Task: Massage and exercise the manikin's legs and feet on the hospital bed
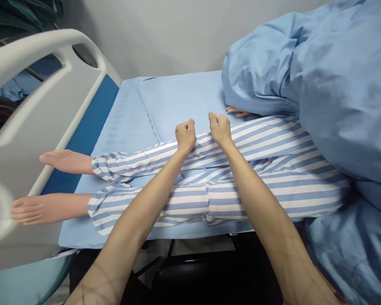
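Note:
Both my hands are closed into fists over the far leg of a manikin in blue-and-white striped trousers (266,135). My left hand (186,134) is at about the far knee, thumb side up, with nothing showing in it. A short gap to the right, my right hand (220,128) is likewise a fist above the lower thigh, and no object shows in its fingers. Whether either fist presses on the cloth I cannot tell. The manikin's bare feet (62,162) point left, and its near leg lies under my forearms. Its fingers (238,111) peek out from under a blue quilt (260,63).
The manikin lies on a bed with a light blue sheet (184,97). A white and blue footboard (82,123) rises at the left. The bunched quilt covers the right side and hangs over the near edge. Below that edge is a black chair (203,271). A grey wall (165,34) stands behind.

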The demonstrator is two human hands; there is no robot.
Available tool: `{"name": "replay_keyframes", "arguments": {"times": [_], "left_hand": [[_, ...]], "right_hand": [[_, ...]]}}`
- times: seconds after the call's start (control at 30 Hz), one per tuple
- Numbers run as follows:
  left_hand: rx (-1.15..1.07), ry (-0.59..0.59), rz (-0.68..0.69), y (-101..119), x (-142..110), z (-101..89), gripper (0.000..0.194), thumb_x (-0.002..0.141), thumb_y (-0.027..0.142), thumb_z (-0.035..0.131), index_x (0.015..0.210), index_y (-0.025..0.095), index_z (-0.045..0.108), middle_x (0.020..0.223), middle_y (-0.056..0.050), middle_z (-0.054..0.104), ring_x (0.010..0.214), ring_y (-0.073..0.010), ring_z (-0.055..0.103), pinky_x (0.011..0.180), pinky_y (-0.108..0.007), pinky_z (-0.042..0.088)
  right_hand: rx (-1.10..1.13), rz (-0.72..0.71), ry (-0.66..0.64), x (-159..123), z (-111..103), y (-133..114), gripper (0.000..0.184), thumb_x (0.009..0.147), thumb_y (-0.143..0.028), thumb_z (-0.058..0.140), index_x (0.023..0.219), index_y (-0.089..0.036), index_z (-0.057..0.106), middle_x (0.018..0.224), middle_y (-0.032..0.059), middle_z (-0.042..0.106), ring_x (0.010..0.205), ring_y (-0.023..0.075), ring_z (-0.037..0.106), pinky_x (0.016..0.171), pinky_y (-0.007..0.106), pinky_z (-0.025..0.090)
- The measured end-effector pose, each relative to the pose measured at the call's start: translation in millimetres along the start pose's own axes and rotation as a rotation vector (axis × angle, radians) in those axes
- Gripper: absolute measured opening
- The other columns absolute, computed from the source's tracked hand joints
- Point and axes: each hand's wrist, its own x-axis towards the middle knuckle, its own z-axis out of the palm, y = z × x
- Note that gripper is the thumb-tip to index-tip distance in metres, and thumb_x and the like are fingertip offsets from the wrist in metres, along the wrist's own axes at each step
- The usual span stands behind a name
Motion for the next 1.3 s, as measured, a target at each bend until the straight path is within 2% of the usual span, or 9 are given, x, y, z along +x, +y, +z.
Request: {"name": "replay_keyframes", "arguments": {"times": [0.23, 0.47, 0.7, 0.87, 0.93, 1.0, 1.17, 1.23, 1.3], "left_hand": [[-0.123, -0.043, 0.018, 23.2, -20.2, 57.2, 0.050, 0.089, 0.036, 0.053, 0.049, 0.019, 0.028, 0.051, 0.004, 0.024, 0.055, -0.0082, 0.034, 0.055, -0.023, 0.027], [-0.173, -0.019, 0.021, 44.4, -17.7, 99.1, 0.047, 0.093, 0.044, 0.046, 0.055, 0.018, 0.036, 0.056, 0.002, 0.035, 0.064, -0.0095, 0.043, 0.060, -0.021, 0.031], [0.021, -0.110, -0.016, 30.8, -27.9, 104.3, 0.049, 0.094, 0.047, 0.044, 0.055, 0.019, 0.036, 0.057, 0.001, 0.036, 0.067, -0.0120, 0.046, 0.062, -0.023, 0.031], [0.029, -0.217, -0.060, 33.9, -24.0, 100.3, 0.049, 0.093, 0.042, 0.046, 0.052, 0.019, 0.031, 0.055, 0.002, 0.029, 0.059, -0.0098, 0.038, 0.058, -0.023, 0.027], [0.014, -0.258, -0.096, 31.2, -15.8, 84.1, 0.050, 0.091, 0.040, 0.048, 0.050, 0.020, 0.029, 0.052, 0.003, 0.025, 0.054, -0.0086, 0.031, 0.055, -0.024, 0.025], [0.018, -0.257, -0.116, 25.2, -2.9, 49.3, 0.050, 0.090, 0.038, 0.050, 0.048, 0.020, 0.028, 0.050, 0.004, 0.023, 0.051, -0.0078, 0.026, 0.053, -0.024, 0.022], [0.137, -0.046, -0.131, -0.1, 30.2, -105.3, 0.049, 0.087, 0.034, 0.051, 0.045, 0.020, 0.031, 0.045, 0.005, 0.024, 0.048, -0.0079, 0.025, 0.051, -0.025, 0.022], [0.203, 0.078, -0.158, -14.8, 32.4, -167.7, 0.047, 0.086, 0.032, 0.049, 0.044, 0.020, 0.031, 0.044, 0.005, 0.025, 0.049, -0.0087, 0.027, 0.052, -0.025, 0.023], [0.307, 0.143, -0.166, -31.8, 26.0, -212.5, 0.045, 0.084, 0.029, 0.049, 0.045, 0.020, 0.029, 0.045, 0.005, 0.025, 0.051, -0.0093, 0.028, 0.054, -0.026, 0.023]], "right_hand": [[0.007, -0.013, 0.012, 7.3, -39.0, 23.4, 0.049, 0.101, -0.045, 0.037, 0.060, -0.020, 0.047, 0.056, -0.0024, 0.043, 0.063, 0.0126, 0.049, 0.067, 0.025, 0.041], [-0.084, 0.024, -0.070, 11.5, -71.0, 38.4, 0.043, 0.099, -0.037, 0.043, 0.063, -0.017, 0.055, 0.060, -0.0006, 0.052, 0.066, 0.0149, 0.054, 0.069, 0.028, 0.044], [-0.514, 0.099, 0.258, 26.8, -121.8, 59.5, 0.054, 0.103, -0.038, 0.022, 0.073, -0.015, 0.061, 0.064, 0.0059, 0.057, 0.074, 0.0203, 0.060, 0.073, 0.031, 0.044], [-0.805, 0.229, 0.292, 13.8, -117.8, 70.6, 0.052, 0.101, -0.037, 0.025, 0.087, -0.012, 0.068, 0.078, 0.0149, 0.066, 0.084, 0.0251, 0.062, 0.076, 0.034, 0.042], [-0.850, 0.251, 0.258, 11.0, -114.9, 64.7, 0.050, 0.101, -0.036, 0.027, 0.090, -0.011, 0.069, 0.083, 0.0179, 0.068, 0.085, 0.0262, 0.063, 0.077, 0.034, 0.042], [-0.894, 0.283, 0.219, 10.1, -114.8, 56.6, 0.049, 0.100, -0.035, 0.030, 0.093, -0.009, 0.071, 0.086, 0.0206, 0.069, 0.087, 0.0280, 0.064, 0.077, 0.035, 0.043], [-0.978, 0.388, 0.118, 10.0, -114.4, 37.4, 0.049, 0.099, -0.035, 0.032, 0.101, -0.007, 0.072, 0.090, 0.0256, 0.069, 0.089, 0.0330, 0.065, 0.078, 0.040, 0.043], [-0.986, 0.419, 0.076, 8.5, -101.5, 27.0, 0.049, 0.099, -0.034, 0.031, 0.102, -0.008, 0.072, 0.091, 0.0265, 0.069, 0.088, 0.0324, 0.066, 0.076, 0.040, 0.043], [-0.968, 0.385, 0.005, 4.3, -73.1, 11.4, 0.047, 0.099, -0.034, 0.032, 0.099, -0.010, 0.072, 0.088, 0.0249, 0.069, 0.083, 0.0301, 0.066, 0.072, 0.038, 0.042]]}}
